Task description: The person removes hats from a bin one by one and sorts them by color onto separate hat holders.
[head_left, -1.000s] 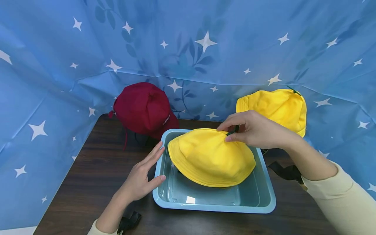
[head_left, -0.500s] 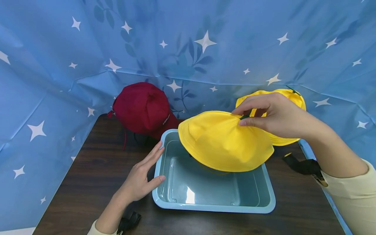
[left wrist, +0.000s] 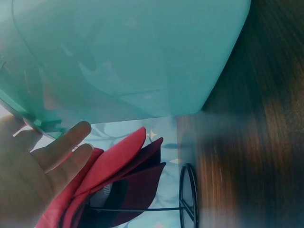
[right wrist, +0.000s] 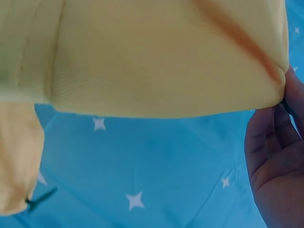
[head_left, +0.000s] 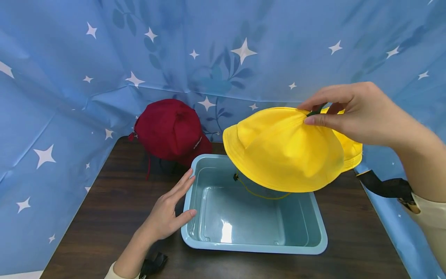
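My right hand (head_left: 352,112) pinches the top of a yellow bucket hat (head_left: 285,151) by its dark green tab. The hat hangs over the back right of a light blue plastic basin (head_left: 240,248), its thin yellow cord and black toggle dangling below the brim. In the right wrist view the hat's crown (right wrist: 166,61) fills the upper part, with the fingers at its right end. My left hand (head_left: 170,209) rests with straight fingers against the basin's left rim. Behind the held hat, a second yellow hat (head_left: 353,155) is mostly covered in the head view.
Several dark red caps (head_left: 170,130) are stacked at the back left, their brims (left wrist: 123,161) layered in the left wrist view. A black wire stand (left wrist: 189,194) is under them. Starry blue cloth (head_left: 216,46) hangs behind the dark wooden table (head_left: 104,217).
My right hand has lifted the yellow bucket hat up out of the basin and carried it right and back, in front of the second hat. My left hand has stayed at the rim.
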`<state>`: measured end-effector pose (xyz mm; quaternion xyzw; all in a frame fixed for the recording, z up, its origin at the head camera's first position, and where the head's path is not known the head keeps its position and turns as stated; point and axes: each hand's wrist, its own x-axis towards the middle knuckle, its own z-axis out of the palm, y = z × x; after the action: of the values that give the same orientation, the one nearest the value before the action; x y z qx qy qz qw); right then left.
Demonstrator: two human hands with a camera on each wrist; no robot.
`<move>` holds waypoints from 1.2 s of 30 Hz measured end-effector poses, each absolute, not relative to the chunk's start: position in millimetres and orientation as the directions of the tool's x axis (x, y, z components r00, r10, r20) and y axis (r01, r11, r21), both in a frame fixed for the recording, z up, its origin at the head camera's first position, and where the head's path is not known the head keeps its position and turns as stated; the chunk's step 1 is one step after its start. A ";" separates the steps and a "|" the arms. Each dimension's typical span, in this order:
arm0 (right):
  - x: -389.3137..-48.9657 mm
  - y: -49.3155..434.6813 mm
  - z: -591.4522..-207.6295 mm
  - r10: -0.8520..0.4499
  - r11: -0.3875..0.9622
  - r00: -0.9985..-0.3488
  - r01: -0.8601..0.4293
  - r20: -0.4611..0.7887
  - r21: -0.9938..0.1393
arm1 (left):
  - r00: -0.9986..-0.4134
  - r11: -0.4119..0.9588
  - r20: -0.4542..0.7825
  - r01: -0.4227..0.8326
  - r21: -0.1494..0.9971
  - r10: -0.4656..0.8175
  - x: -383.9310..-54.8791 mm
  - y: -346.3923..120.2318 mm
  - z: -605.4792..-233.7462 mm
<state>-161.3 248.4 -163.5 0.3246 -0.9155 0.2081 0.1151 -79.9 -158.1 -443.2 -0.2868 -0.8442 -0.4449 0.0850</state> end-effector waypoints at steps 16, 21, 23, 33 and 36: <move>-191.4 289.1 -126.9 -0.320 0.881 -0.847 -0.431 0.424 -0.196 | -0.818 0.467 0.395 0.567 0.679 0.418 -81.8 -158.4 -441.0; -203.2 304.6 -124.2 -0.322 0.864 -0.819 -0.459 0.475 -0.205 | -0.821 0.468 0.390 0.562 0.683 0.417 -81.8 -158.0 -440.4; -207.5 310.8 -124.5 -0.310 0.858 -0.814 -0.462 0.491 -0.224 | -0.820 0.469 0.391 0.564 0.680 0.418 -82.0 -157.8 -439.9; -224.2 347.6 -116.8 -0.122 0.863 -0.848 -0.348 0.516 -0.368 | -0.818 0.470 0.392 0.566 0.677 0.420 -83.5 -156.9 -440.9; -232.7 361.5 -115.8 -0.084 0.847 -0.848 -0.337 0.523 -0.411 | -0.821 0.470 0.391 0.563 0.680 0.417 -83.8 -156.9 -441.6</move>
<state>-232.7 361.5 -115.8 0.1132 -0.9277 0.2522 0.2509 -83.8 -156.9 -441.6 -0.2871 -0.8531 -0.4273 0.0851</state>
